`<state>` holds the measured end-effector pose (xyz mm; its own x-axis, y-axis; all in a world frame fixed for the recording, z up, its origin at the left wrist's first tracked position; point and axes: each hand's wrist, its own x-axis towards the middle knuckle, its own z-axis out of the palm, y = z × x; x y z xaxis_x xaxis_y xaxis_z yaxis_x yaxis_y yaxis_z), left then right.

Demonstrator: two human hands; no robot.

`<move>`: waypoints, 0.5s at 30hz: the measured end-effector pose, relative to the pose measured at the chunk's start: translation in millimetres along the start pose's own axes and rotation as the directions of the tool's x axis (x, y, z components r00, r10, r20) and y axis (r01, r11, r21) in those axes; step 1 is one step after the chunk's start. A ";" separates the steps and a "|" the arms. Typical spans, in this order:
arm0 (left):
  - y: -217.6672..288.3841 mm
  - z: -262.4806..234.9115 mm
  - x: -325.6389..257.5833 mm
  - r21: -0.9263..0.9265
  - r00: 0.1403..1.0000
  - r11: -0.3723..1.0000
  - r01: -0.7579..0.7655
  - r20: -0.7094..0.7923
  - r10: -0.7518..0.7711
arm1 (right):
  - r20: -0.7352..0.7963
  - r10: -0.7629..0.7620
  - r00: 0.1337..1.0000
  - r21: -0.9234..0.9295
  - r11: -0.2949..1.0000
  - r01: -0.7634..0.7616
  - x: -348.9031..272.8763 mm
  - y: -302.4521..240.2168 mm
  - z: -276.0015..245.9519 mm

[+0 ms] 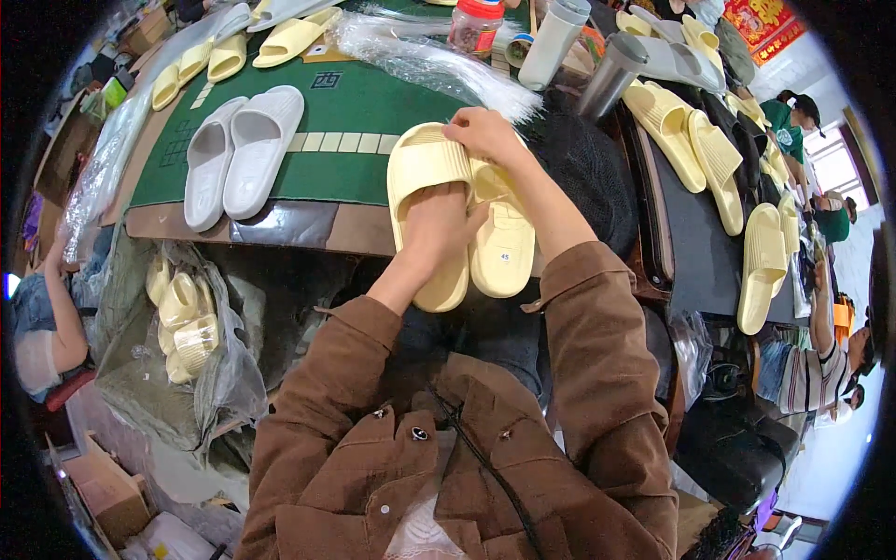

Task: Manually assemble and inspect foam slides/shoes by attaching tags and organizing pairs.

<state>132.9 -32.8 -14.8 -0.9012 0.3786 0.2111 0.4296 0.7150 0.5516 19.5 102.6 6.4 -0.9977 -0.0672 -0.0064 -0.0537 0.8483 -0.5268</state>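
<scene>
My left hand (437, 229) is pushed inside the strap of a pale yellow slipper (422, 168), holding it up over the table's near edge. Beside it sits a second pale yellow slipper (504, 247), sole side toward me with a small round sticker. My right hand (485, 133) grips the top of this pair where the two slippers meet. Both arms wear brown sleeves.
A pair of white slippers (233, 149) lies on the green table mat (345, 103). Clear plastic bags (439, 65), a red-lidded jar (474, 23) and metal cups (611, 75) stand behind. More yellow slippers (695, 149) lie right; a bag of slippers (187, 327) sits lower left. Other people sit nearby.
</scene>
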 end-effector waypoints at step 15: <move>3.6 -27.3 -32.7 0.096 0.963 0.968 -0.233 -0.112 0.243 | -0.330 -0.163 0.930 0.181 0.956 0.232 -25.7 1.1 -15.6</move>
<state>162.3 -58.6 2.3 -0.7702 0.4731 0.4277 0.6315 0.6598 0.4073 44.5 113.4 19.2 -0.9323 -0.0273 0.3607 -0.2753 0.7002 -0.6588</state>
